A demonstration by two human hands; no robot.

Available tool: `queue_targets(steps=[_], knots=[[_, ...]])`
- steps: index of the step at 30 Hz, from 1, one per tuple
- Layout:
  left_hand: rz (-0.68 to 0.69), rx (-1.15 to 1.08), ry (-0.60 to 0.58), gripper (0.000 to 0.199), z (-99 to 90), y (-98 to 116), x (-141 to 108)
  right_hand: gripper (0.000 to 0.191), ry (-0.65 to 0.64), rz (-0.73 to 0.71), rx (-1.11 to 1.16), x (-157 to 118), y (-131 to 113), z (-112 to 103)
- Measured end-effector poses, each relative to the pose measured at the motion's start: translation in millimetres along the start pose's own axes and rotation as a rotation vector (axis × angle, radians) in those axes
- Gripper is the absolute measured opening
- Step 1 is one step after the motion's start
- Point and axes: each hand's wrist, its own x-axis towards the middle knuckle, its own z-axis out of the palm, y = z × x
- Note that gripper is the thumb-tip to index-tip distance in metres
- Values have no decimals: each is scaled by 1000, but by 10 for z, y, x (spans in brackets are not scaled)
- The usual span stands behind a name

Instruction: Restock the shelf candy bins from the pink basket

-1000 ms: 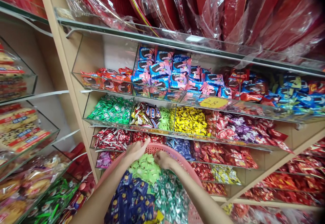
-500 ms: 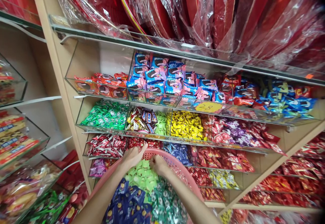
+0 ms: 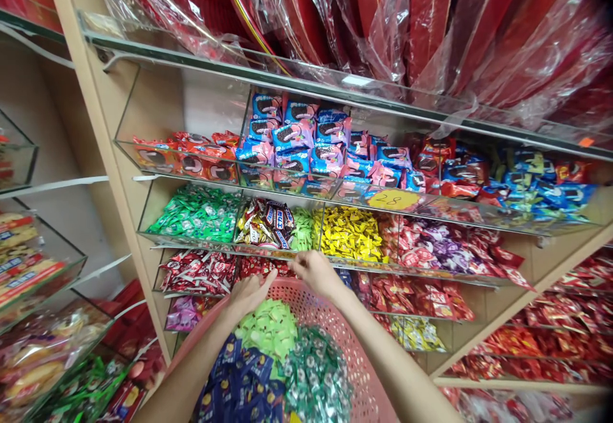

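Observation:
A pink perforated basket point(image 3: 354, 353) holds light green candies point(image 3: 269, 328), dark blue packets point(image 3: 237, 384) and dark green wrapped candies point(image 3: 318, 372). At the basket's far left rim, my left hand point(image 3: 251, 292) is closed on the rim, thumb pointing up and right. My right hand point(image 3: 313, 273) is raised over the far rim, in front of the lower edge of the shelf with yellow candies point(image 3: 349, 231). Its fingers are curled together; whatever they may hold is too small to make out. Light green candies point(image 3: 302, 230) lie in a shelf compartment just above it.
Glass-fronted shelves hold green candies point(image 3: 196, 212), blue and pink cookie packs point(image 3: 294, 135) and red packets point(image 3: 198, 271). A yellow price label point(image 3: 393, 199) is on the glass. Large red plastic-wrapped items point(image 3: 335, 14) fill the top. A wooden post point(image 3: 98, 135) stands at the left.
My right hand has moved up and right, from over the light green candies in the basket to the shelf edge. My left hand stays at the rim. The view has shifted slightly.

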Motion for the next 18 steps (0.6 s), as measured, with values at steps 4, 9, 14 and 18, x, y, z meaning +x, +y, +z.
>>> queue_targets(steps=[4, 9, 14, 18], knots=[[14, 7, 10, 73, 13, -15, 7, 17, 163, -95, -290, 212, -49, -299], [-9, 2, 16, 72, 14, -66, 3, 19, 95, -157, -610, 389, -40, -267], [-16, -2, 2, 77, -30, -81, -36, 21, 60, -154, -653, 448, -17, -195], [-26, 11, -8, 80, -36, -71, -46, 20, 75, -152, -661, 469, 6, -156]])
